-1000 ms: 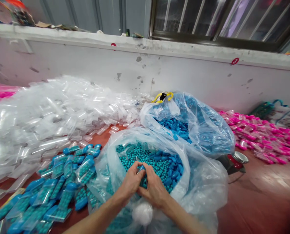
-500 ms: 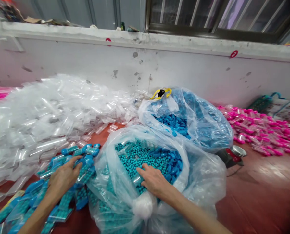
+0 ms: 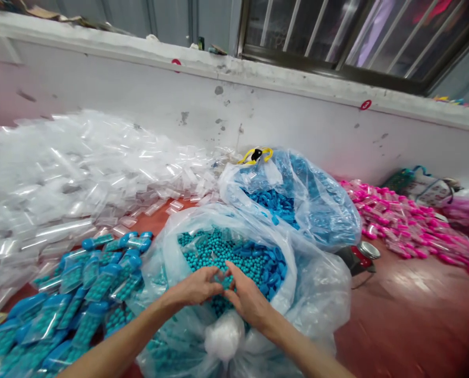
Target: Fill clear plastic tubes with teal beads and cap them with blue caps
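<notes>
Landmark: bead bag (image 3: 291, 270). We are holding left hand (image 3: 198, 286) and right hand (image 3: 248, 296) together over teal beads (image 3: 218, 251) inside bag; contact blurring, cannot tell if either is grasping anything. Done, apparently: bead-filled capped tubes (image 3: 102, 283) lying left of bag. Outstanding: many clear tubes (image 3: 80, 168) heaping behind-left of bag, blue caps (image 3: 274, 269) sitting inside it.

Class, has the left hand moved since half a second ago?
Yes. The left hand has moved right, from over the filled packets to over the open bead bag.
</notes>
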### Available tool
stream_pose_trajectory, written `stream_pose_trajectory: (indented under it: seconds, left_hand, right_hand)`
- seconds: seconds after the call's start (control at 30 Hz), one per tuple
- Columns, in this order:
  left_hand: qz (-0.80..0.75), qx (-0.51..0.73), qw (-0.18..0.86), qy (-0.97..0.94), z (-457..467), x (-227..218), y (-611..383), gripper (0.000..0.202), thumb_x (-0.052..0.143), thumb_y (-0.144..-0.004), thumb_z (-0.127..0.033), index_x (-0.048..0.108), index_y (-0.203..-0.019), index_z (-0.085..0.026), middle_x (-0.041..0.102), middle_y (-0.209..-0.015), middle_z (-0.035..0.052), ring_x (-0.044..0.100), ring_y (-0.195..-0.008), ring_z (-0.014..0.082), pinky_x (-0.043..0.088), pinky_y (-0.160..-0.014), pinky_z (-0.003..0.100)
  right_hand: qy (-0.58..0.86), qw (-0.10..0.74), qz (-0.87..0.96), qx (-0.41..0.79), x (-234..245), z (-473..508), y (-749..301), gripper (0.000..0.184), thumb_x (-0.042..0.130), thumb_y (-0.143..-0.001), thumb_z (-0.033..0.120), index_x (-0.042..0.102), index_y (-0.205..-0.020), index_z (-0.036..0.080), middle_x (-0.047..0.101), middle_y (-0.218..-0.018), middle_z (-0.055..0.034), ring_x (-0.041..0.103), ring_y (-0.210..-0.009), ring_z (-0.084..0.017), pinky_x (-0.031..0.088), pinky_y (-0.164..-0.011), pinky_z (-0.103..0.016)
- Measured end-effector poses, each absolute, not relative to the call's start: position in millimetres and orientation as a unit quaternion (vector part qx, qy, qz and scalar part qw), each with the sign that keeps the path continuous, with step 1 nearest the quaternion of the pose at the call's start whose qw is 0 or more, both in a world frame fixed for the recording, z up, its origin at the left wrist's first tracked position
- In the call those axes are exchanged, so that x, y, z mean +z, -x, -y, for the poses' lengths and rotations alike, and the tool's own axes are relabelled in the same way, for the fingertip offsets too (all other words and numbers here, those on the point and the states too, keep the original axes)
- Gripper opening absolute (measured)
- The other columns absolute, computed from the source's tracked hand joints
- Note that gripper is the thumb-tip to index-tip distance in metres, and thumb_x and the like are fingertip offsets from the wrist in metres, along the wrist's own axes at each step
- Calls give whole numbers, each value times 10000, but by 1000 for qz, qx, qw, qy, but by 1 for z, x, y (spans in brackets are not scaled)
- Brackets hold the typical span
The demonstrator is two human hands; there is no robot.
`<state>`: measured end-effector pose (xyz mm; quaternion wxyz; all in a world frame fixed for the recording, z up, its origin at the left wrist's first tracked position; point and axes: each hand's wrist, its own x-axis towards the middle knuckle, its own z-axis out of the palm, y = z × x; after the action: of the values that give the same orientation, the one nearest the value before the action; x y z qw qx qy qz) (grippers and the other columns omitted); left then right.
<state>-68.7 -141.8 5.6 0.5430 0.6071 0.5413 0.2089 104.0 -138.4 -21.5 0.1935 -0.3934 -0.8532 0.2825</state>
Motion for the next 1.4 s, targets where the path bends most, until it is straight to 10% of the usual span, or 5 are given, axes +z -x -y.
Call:
stream_pose_trajectory:
  seconds: [0.27,0.43,0.67,1.03,1.4]
  left_hand:
    - [-632,209,422,-615,122,-29,68,189,538,-601,-159,387,-508,-224,384,-468,-44,480,-578,178,342,-644,282]
    - [-637,224,450,-585,106,-42,45,219,549,-585,-133,366,-508,-224,447,-527,-11,524,-703,219,342,-716,312]
    - [-590,244,594,-490,108,-46,30,130,523,-657,-297,455,-632,-190,382,-499,-63,391,-436,106,331,-472,241]
    - [-460,409,741,-268,117,-38,55,311,691,-571,-343,482,-722,-169,542,-628,-38,498,-580,103,331,-519,224]
    - [-485,365,731,-310,124,-44,55,353,615,-635,-438,462,-799,-166,579,-539,-16,517,-409,112,256,-382,194]
  right_hand:
    - [539,133,775,304,-68,110,-123,653,561,-692,165,331,-1300,98,314,-1348,-171,255,-1276,-277,251,-1028,-412]
    - [585,319,692,276,-78,83,-92,252,436,-807,247,573,-988,136,559,-1025,-119,495,-1022,-225,357,-916,-364]
    - [603,329,665,295,-75,70,-76,299,403,-820,365,558,-687,148,530,-627,1,518,-632,-153,405,-626,-253]
    - [552,88,824,87,-22,62,-96,220,392,-840,171,565,-966,222,557,-1016,-68,500,-949,-206,383,-737,-281]
    - [540,54,818,189,-37,57,-102,67,520,-736,106,559,-761,154,612,-832,-103,587,-854,-248,428,-742,-348]
